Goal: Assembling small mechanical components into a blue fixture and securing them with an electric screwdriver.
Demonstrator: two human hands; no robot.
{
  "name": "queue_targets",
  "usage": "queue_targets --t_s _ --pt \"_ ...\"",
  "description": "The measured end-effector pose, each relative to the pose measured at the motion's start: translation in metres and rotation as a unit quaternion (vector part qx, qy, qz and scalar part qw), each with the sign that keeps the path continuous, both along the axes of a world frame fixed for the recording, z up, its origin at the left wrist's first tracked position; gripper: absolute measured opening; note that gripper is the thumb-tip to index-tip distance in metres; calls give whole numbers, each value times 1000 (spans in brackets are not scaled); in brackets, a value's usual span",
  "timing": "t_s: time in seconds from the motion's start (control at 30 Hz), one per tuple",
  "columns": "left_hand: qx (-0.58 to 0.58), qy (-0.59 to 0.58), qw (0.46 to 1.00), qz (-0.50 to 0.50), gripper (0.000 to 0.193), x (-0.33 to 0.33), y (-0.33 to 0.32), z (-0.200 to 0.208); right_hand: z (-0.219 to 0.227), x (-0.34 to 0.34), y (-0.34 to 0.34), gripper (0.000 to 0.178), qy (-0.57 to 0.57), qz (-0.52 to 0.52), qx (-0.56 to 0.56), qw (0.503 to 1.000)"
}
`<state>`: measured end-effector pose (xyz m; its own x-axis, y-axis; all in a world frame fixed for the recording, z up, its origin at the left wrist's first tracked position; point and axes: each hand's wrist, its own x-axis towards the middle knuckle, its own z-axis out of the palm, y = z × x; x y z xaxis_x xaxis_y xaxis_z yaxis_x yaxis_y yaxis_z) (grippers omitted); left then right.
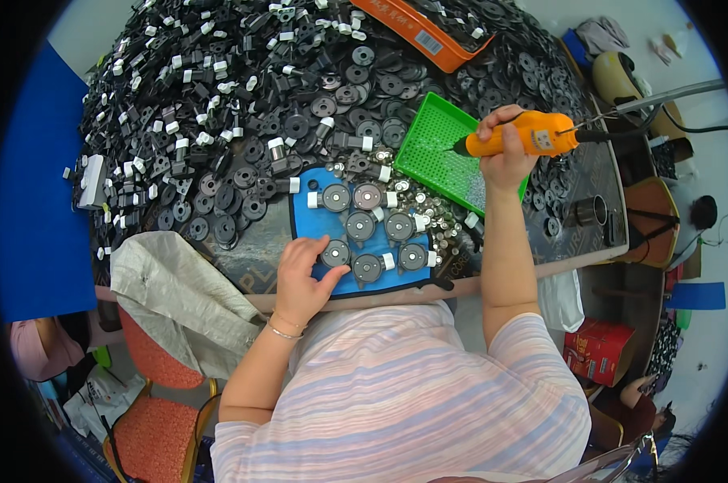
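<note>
My right hand (505,161) is wrapped round a yellow electric screwdriver (553,134). Its dark tip points left over a green perforated tray (432,121) with small screws inside. On a blue mat (306,221) lie several round dark-grey wheel-like parts (400,227), most with white tabs. The thumb and fingers of my left hand (301,282) are curled about the edges of one such round part (336,253) at the mat's near left. Small silvery metal pieces (438,217) are scattered between the mat and the tray.
A large heap of black parts with white tabs (211,80) covers the table's far left. Black discs (392,84) pile up behind the tray, beside an orange bin (428,40). A metal cup (591,211) stands right. A pale sack (179,282) hangs over the near left edge.
</note>
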<state>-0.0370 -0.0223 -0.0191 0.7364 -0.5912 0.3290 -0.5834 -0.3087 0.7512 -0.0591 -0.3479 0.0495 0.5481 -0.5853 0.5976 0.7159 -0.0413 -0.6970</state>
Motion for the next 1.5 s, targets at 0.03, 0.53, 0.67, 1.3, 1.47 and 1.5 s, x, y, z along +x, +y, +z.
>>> queue_targets --t_s 0.03,0.53,0.67,1.3,1.47,1.5 --pt "0 0 1000 1 48 0 0 0 0 0 1 14 3 3 -9 1000" --pt "4 11 1000 5 49 0 -1 1 29 -33 135 38 88 336 -31 937" --pt "5 -5 1000 4 50 -1 0 -1 23 -26 145 39 101 347 -90 928" --pt "2 1 1000 4 49 -1 -1 0 16 -26 140 37 105 340 -107 928" --pt "1 -5 1000 5 49 -1 -1 0 19 -30 138 37 115 344 -110 925" --pt "2 -2 1000 6 49 -1 -1 0 19 -30 138 37 119 345 -108 925"
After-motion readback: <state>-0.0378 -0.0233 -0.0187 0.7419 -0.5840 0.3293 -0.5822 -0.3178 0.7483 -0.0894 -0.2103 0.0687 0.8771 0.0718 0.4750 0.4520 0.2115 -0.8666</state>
